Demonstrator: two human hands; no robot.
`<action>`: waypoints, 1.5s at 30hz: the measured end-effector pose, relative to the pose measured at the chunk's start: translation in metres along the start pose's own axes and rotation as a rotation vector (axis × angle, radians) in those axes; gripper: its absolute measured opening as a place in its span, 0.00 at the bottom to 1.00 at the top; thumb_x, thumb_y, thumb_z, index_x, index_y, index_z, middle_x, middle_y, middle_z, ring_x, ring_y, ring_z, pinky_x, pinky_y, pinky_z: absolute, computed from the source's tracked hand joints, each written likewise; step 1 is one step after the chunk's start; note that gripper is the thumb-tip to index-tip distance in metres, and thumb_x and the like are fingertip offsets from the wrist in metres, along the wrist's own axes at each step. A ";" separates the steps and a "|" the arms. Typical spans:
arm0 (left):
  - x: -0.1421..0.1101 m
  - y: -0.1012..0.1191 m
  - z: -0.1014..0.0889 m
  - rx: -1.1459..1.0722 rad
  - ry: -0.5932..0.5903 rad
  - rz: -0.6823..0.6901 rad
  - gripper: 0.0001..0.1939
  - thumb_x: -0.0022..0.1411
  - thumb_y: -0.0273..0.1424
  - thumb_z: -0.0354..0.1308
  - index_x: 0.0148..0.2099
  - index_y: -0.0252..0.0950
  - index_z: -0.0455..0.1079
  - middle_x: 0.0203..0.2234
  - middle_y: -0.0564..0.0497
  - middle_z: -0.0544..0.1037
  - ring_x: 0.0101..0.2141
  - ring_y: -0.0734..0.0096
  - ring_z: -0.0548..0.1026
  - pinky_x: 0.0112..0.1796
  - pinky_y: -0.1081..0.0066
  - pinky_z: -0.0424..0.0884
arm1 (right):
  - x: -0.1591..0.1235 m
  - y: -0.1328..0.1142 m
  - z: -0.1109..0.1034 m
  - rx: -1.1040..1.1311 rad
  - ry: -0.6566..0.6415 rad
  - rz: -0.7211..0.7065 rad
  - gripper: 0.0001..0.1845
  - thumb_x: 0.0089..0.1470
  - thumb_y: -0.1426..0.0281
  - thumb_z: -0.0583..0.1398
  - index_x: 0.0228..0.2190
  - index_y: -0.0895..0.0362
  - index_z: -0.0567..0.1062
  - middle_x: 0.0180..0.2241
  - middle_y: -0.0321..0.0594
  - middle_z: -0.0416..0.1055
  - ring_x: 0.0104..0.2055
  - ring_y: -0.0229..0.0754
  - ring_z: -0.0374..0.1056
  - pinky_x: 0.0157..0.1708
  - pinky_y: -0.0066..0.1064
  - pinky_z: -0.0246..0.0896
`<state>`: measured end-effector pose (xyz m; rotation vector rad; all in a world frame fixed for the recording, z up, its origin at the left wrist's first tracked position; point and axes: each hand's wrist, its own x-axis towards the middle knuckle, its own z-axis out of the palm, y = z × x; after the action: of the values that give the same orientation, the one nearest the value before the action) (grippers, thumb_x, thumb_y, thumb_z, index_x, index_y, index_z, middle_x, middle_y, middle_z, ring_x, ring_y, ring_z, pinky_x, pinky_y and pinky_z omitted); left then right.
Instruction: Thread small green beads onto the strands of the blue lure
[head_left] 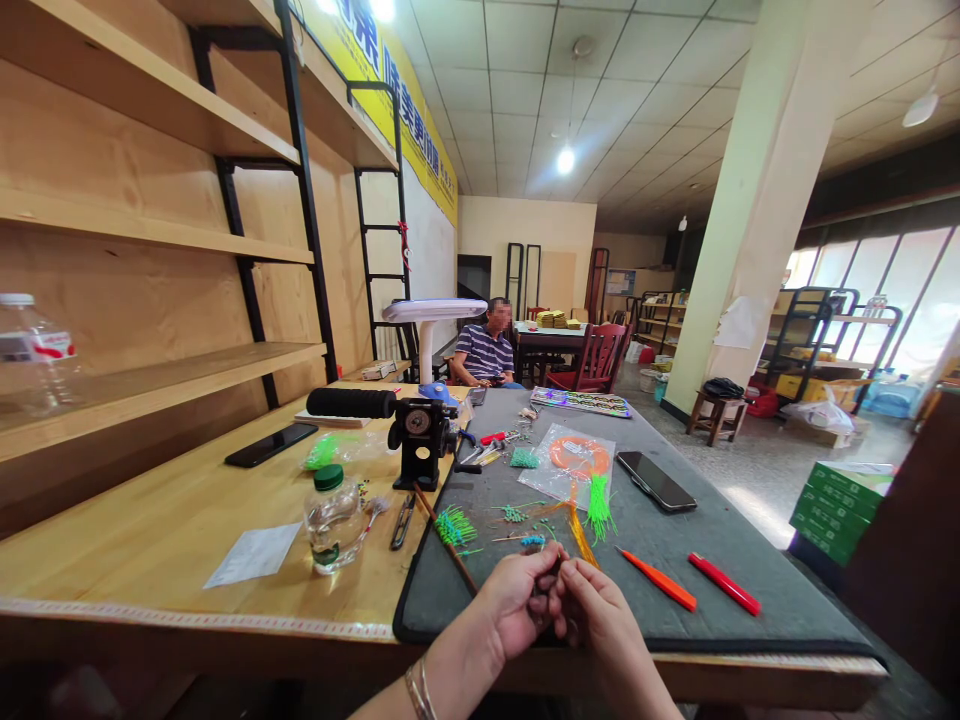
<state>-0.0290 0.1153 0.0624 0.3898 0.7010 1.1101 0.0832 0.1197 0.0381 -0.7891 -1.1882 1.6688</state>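
Observation:
My left hand and my right hand meet over the near edge of the grey mat. Both have their fingers pinched together on a small dark item between them, too small to name. Just beyond my fingers lie orange strands, a green bundle and a green-blue bundle. A thin brown stick runs diagonally to the left of my left hand.
An orange pen, a red pen and a phone lie on the mat's right. On the wooden table are a squat bottle, a black vise tool, a paper slip and another phone. A person sits at the far end.

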 end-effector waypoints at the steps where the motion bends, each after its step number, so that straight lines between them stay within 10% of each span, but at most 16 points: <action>1: 0.000 0.000 0.000 -0.001 0.000 -0.001 0.15 0.67 0.28 0.47 0.28 0.30 0.66 0.09 0.60 0.58 0.08 0.85 0.53 0.12 0.82 0.49 | 0.000 0.000 0.000 -0.001 0.002 0.001 0.25 0.41 0.50 0.65 0.20 0.59 0.69 0.16 0.34 0.68 0.14 0.30 0.60 0.13 0.19 0.44; 25: 0.003 -0.005 0.000 0.060 -0.054 0.045 0.16 0.62 0.33 0.55 0.23 0.33 0.63 0.10 0.60 0.61 0.08 0.80 0.60 0.14 0.76 0.61 | 0.000 0.001 -0.002 0.026 -0.020 -0.009 0.24 0.44 0.51 0.65 0.21 0.60 0.68 0.16 0.33 0.68 0.14 0.28 0.60 0.13 0.18 0.45; 33: 0.000 -0.005 0.002 0.066 0.000 0.153 0.11 0.55 0.30 0.63 0.27 0.29 0.67 0.08 0.61 0.60 0.08 0.86 0.57 0.11 0.84 0.42 | -0.001 0.003 -0.004 0.036 0.000 -0.016 0.24 0.42 0.50 0.66 0.21 0.59 0.69 0.16 0.33 0.68 0.14 0.28 0.59 0.12 0.18 0.45; 45: 0.001 -0.009 0.001 0.140 0.016 0.247 0.21 0.39 0.40 0.71 0.29 0.31 0.68 0.11 0.59 0.66 0.10 0.84 0.60 0.10 0.82 0.51 | 0.002 0.006 -0.007 0.060 -0.020 -0.030 0.23 0.44 0.52 0.65 0.22 0.60 0.68 0.17 0.32 0.68 0.14 0.27 0.60 0.13 0.17 0.46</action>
<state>-0.0219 0.1124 0.0579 0.5996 0.7617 1.3018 0.0869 0.1232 0.0300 -0.7152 -1.1528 1.6841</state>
